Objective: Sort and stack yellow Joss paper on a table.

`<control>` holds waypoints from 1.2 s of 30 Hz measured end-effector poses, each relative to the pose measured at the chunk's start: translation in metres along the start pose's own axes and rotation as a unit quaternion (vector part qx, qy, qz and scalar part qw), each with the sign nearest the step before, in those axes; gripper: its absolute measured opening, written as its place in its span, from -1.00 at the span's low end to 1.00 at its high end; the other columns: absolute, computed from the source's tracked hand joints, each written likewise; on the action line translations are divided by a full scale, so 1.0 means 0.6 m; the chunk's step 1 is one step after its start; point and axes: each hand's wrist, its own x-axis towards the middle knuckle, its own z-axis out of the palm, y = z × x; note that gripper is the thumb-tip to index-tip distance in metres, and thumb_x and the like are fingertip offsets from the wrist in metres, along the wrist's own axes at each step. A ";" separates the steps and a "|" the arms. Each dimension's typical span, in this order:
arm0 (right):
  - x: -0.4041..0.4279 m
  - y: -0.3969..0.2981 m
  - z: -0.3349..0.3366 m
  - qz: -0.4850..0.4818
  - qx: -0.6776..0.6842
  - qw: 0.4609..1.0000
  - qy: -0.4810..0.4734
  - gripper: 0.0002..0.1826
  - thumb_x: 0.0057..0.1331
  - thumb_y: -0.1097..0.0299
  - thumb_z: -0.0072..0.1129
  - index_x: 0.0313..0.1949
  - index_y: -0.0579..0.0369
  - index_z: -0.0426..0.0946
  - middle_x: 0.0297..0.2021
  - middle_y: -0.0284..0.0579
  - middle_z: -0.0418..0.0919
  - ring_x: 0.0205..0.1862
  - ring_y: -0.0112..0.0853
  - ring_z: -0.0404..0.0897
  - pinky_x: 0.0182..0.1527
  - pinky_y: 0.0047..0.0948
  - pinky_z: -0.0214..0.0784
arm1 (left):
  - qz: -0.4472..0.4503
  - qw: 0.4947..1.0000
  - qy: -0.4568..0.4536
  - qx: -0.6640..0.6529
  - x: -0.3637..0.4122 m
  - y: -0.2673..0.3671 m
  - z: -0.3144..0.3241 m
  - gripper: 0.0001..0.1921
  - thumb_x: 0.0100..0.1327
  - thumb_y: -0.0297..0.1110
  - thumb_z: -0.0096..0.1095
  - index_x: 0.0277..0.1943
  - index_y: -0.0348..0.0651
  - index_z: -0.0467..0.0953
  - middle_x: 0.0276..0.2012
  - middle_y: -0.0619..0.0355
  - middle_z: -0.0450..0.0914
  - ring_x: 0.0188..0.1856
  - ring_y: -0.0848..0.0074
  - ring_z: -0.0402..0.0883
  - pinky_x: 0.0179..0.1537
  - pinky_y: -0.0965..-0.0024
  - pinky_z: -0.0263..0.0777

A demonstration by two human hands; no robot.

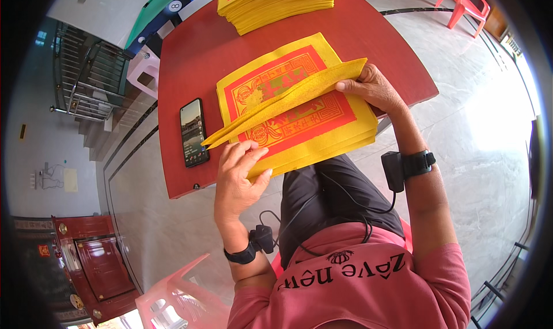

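A stack of yellow joss paper sheets with red printed panels (302, 154) lies at the near edge of the red table. Across it stands a folded yellow sheet (285, 96), raised in a narrow ridge. My right hand (376, 87) pinches the right end of this fold between thumb and fingers. My left hand (244, 169) rests at the stack's lower left corner, fingers apart, near the fold's left end. More printed paper shows behind the fold.
A smartphone (194, 132) with a lit screen lies left of the paper on the red table (367, 35). A tall stack of yellow paper (281, 9) stands at the back. Cables run from both wrist devices across my lap.
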 end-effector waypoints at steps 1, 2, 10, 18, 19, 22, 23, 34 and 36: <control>0.000 0.000 0.000 -0.002 0.003 1.000 -0.001 -0.58 0.17 0.15 0.28 -0.08 0.18 0.57 -0.26 -0.08 0.66 -0.32 -0.45 0.67 -0.23 -0.49 0.55 | -0.003 1.000 -0.006 0.021 0.000 0.003 0.003 -0.63 -0.11 -0.47 0.35 -0.13 -0.25 0.57 -0.11 0.06 0.50 -0.03 0.20 0.43 0.05 0.23 0.31; 0.001 0.002 0.000 -0.002 0.003 1.000 -0.001 -0.58 0.17 0.15 0.28 -0.08 0.18 0.57 -0.26 -0.08 0.66 -0.32 -0.45 0.67 -0.23 -0.49 0.55 | -0.007 0.999 -0.013 0.043 0.001 0.005 0.005 -0.61 -0.11 -0.44 0.34 -0.12 -0.22 0.57 -0.08 0.08 0.47 0.00 0.20 0.39 0.08 0.19 0.28; 0.000 -0.003 0.001 0.001 -0.013 1.000 -0.001 -0.57 0.16 0.14 0.30 -0.08 0.18 0.57 -0.27 -0.08 0.66 -0.32 -0.45 0.67 -0.22 -0.49 0.55 | 0.002 0.994 -0.014 0.105 0.004 0.011 0.015 -0.57 -0.13 -0.42 0.32 -0.09 -0.20 0.55 -0.05 0.06 0.44 0.00 0.17 0.39 0.07 0.17 0.29; -0.001 -0.002 -0.001 -0.001 -0.020 1.000 -0.001 -0.58 0.16 0.15 0.29 -0.08 0.17 0.57 -0.26 -0.09 0.66 -0.32 -0.45 0.66 -0.22 -0.48 0.55 | 0.019 0.997 0.012 0.068 0.003 0.001 0.016 -0.62 -0.15 -0.45 0.29 -0.15 -0.25 0.57 -0.08 0.03 0.46 -0.02 0.15 0.40 0.06 0.16 0.30; -0.001 -0.002 0.000 -0.003 -0.020 1.000 0.001 -0.58 0.16 0.15 0.29 -0.08 0.17 0.57 -0.26 -0.10 0.66 -0.32 -0.46 0.66 -0.22 -0.48 0.55 | 0.016 0.998 0.017 0.051 0.003 0.000 0.014 -0.63 -0.16 -0.46 0.27 -0.17 -0.27 0.57 -0.10 0.03 0.48 -0.03 0.15 0.41 0.05 0.18 0.31; -0.001 -0.004 0.000 -0.001 -0.028 1.000 -0.002 -0.57 0.16 0.14 0.29 -0.08 0.18 0.56 -0.26 -0.09 0.66 -0.31 -0.44 0.67 -0.21 -0.47 0.55 | 0.009 0.999 0.025 0.035 0.005 0.002 0.012 -0.65 -0.16 -0.46 0.26 -0.20 -0.28 0.57 -0.12 0.03 0.51 -0.04 0.16 0.42 0.05 0.20 0.31; 0.000 -0.004 0.000 -0.001 -0.028 1.000 -0.003 -0.57 0.16 0.14 0.29 -0.08 0.18 0.56 -0.26 -0.09 0.66 -0.31 -0.44 0.67 -0.21 -0.47 0.55 | 0.005 0.999 0.027 0.035 0.004 0.004 0.011 -0.67 -0.16 -0.45 0.26 -0.22 -0.28 0.58 -0.12 0.03 0.51 -0.04 0.17 0.42 0.05 0.20 0.31; 0.001 0.004 -0.003 -0.009 -0.028 1.000 -0.001 -0.55 0.15 0.12 0.29 -0.06 0.17 0.56 -0.24 -0.07 0.65 -0.31 -0.43 0.67 -0.20 -0.47 0.55 | -0.035 0.998 0.037 -0.040 0.003 -0.002 0.016 -0.79 -0.12 -0.44 0.28 -0.35 -0.30 0.59 -0.17 0.06 0.51 -0.05 0.23 0.43 0.03 0.28 0.28; 0.000 0.003 -0.003 -0.006 -0.029 1.000 0.000 -0.55 0.15 0.12 0.29 -0.07 0.17 0.56 -0.25 -0.08 0.65 -0.31 -0.43 0.67 -0.20 -0.47 0.55 | -0.041 0.998 0.039 -0.041 0.004 -0.001 0.017 -0.80 -0.13 -0.44 0.28 -0.36 -0.30 0.58 -0.18 0.06 0.51 -0.05 0.24 0.43 0.03 0.29 0.28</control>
